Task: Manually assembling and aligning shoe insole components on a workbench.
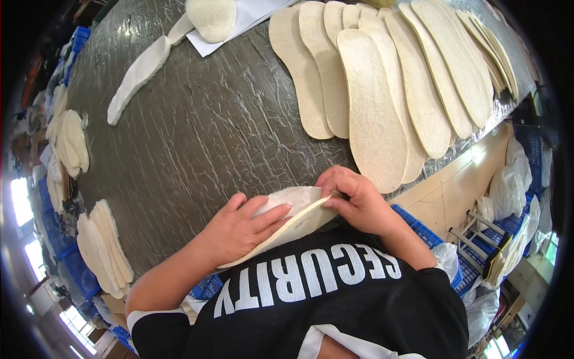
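One pale insole (306, 223), aslant from lower left to upper right

Position: the insole is in front of my chest, just over the near edge of the dark table (203, 137). Its long axis climbs from the lower left, close against my black shirt (287, 329), to the upper right. It is tilted so that the cream rim runs as a clear line between a white upper face and a greyer lower one (one folded piece or two layers, I cannot tell).

Right hand (357, 196): nearer the upper end. Thumb and index finger are pinched together on the tip of the rim, approaching from the right and across the axis.

Left hand (242, 227): nearer the lower end. The fingers are bent over the white face and point towards the right hand; I read this as a hold on the piece, although I cannot make out the thumb.

Key relation, in my judgement: the rim leads straight from the left fingers into the right pinch, so the right hand governs the tip and the left steadies the length.

Surroundings: a fan of loose insoles (373, 107) lies beyond the right hand, its closest end just past my knuckles; contact there is uncertain.
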`<act>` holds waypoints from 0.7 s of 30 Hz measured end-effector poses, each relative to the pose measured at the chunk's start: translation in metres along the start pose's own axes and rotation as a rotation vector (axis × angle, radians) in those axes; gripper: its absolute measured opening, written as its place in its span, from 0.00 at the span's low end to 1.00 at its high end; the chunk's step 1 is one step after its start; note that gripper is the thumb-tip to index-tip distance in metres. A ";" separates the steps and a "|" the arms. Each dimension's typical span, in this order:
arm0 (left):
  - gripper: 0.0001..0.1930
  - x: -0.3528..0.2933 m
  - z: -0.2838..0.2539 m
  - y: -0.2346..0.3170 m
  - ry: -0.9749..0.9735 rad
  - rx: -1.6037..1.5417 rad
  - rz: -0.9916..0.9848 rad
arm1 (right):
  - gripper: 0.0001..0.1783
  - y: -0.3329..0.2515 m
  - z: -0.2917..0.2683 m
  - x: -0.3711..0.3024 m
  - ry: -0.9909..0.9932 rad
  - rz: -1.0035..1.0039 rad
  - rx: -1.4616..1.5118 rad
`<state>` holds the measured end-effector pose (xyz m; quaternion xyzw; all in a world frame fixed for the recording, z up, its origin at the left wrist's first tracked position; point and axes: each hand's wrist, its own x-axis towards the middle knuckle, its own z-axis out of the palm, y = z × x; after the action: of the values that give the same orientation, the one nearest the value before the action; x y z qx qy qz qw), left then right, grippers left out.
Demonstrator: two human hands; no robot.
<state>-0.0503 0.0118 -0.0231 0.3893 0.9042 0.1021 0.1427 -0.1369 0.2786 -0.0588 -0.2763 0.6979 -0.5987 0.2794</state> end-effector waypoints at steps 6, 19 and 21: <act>0.21 -0.011 0.008 -0.008 0.127 -0.004 0.089 | 0.10 -0.002 0.002 0.000 0.005 0.038 -0.017; 0.15 0.018 -0.043 -0.016 -0.263 -0.830 -0.358 | 0.14 -0.011 -0.002 0.004 -0.029 0.101 -0.107; 0.13 0.022 -0.045 -0.016 -0.091 -0.723 -0.276 | 0.17 -0.014 -0.004 0.005 -0.049 0.150 -0.063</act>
<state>-0.0907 0.0144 0.0108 0.1929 0.8464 0.3769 0.3230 -0.1424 0.2756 -0.0443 -0.2466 0.7279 -0.5470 0.3318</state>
